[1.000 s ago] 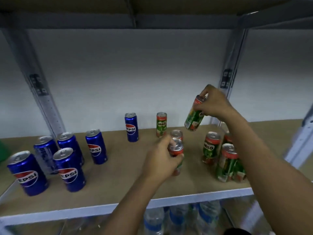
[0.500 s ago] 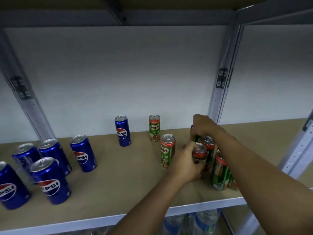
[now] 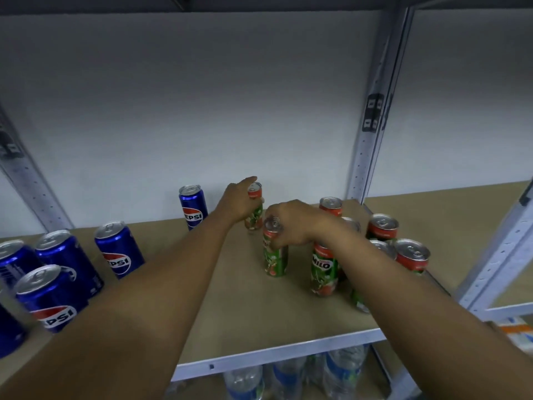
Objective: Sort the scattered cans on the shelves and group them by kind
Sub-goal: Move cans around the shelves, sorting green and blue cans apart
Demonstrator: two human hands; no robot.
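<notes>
On the tan shelf [image 3: 230, 321], my left hand [image 3: 236, 203] gripped the rear Milo can [image 3: 255, 206]; my right hand [image 3: 291, 223] pinched another Milo can [image 3: 274, 255]. Next, I judged, both should join the Milo cluster [image 3: 383, 243].

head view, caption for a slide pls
Left hand grips the rear Milo can, right hand grips another Milo can; Pepsi cans grouped left.

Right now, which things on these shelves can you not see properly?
- Milo cans on the right, head view: the right hand and forearm cover several; count uncertain.
- Far Milo can: left hand hides its label.
- Pepsi cans at the left edge: cut off.
- Bottles below: blurred, behind the shelf lip.
</notes>
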